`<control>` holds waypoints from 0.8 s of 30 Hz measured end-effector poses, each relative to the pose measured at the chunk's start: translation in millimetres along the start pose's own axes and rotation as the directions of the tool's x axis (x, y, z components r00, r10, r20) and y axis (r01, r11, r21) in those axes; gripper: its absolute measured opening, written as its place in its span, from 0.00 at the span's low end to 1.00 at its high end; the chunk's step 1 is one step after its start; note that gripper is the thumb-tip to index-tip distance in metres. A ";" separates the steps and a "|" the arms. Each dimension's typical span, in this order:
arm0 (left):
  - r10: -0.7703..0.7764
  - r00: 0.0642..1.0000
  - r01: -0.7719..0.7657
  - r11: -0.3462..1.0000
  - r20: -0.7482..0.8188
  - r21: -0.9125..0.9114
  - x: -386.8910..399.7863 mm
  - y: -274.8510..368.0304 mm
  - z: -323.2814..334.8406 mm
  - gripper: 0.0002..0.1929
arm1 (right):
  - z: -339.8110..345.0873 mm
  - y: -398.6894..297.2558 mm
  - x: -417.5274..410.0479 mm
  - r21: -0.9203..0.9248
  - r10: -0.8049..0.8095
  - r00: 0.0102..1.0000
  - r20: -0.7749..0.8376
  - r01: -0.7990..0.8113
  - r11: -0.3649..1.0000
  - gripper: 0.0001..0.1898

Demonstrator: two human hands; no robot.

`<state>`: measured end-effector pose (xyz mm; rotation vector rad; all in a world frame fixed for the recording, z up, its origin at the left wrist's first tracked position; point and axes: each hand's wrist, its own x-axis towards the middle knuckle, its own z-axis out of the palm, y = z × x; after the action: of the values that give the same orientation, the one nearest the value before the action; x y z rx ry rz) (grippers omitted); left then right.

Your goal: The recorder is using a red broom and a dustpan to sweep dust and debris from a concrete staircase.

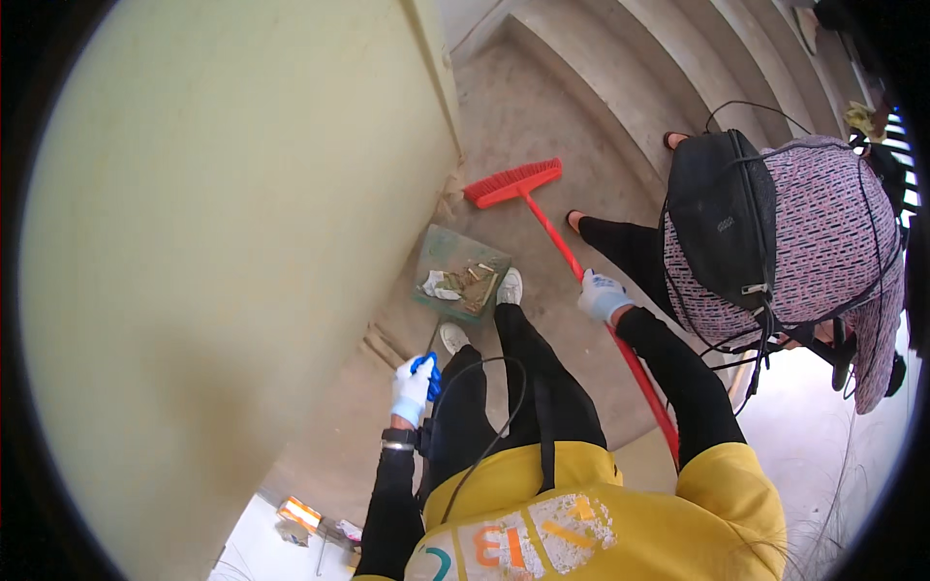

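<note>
My right hand point(604, 295), in a white and blue work glove, grips the red handle of a push-style broom. The broom's red bristle head point(514, 181) rests by the wall's corner, ahead of my feet. In the same kind of glove, my left hand point(415, 385) is closed around the thin handle of a dustpan. That green dustpan point(465, 245) lies on the floor just beyond my white shoes. Inside it are crumpled white paper point(440, 285) and brownish litter point(476, 282).
Curved concrete steps point(603, 80) rise at the upper right. Close on my right a person point(828, 232) with a black backpack bends over. A pale wall point(218, 181) fills the left side. Several small items, one an orange and white box point(298, 513), lie at the lower left.
</note>
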<state>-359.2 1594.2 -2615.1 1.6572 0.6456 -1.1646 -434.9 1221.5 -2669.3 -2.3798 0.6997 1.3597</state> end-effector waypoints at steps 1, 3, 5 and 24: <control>-0.011 1.000 0.011 1.000 -0.019 0.005 4.8 -2.5 -3.3 0.15 | -10.6 -3.2 -11.9 -0.004 -0.007 1.000 0.004 0.007 1.000 0.23; -0.023 0.999 0.024 1.000 -0.028 0.020 10.9 -7.8 -5.5 0.15 | -31.7 -4.6 -20.1 0.079 0.049 0.998 0.048 -0.053 0.996 0.22; 0.004 1.000 -0.003 0.999 -0.020 0.048 16.5 -10.5 0.1 0.15 | -26.0 20.1 -4.1 0.110 0.041 0.988 -0.146 -0.025 0.994 0.21; 0.104 0.995 -0.093 0.839 0.010 0.536 94.6 -5.9 39.8 0.17 | 110.4 -32.0 -122.6 0.343 -0.200 0.964 0.176 0.131 0.930 0.19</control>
<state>-341.8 1550.2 -2706.4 2.1444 0.2406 -1.3321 -548.5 1334.0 -2617.6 -1.9553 0.5964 1.2827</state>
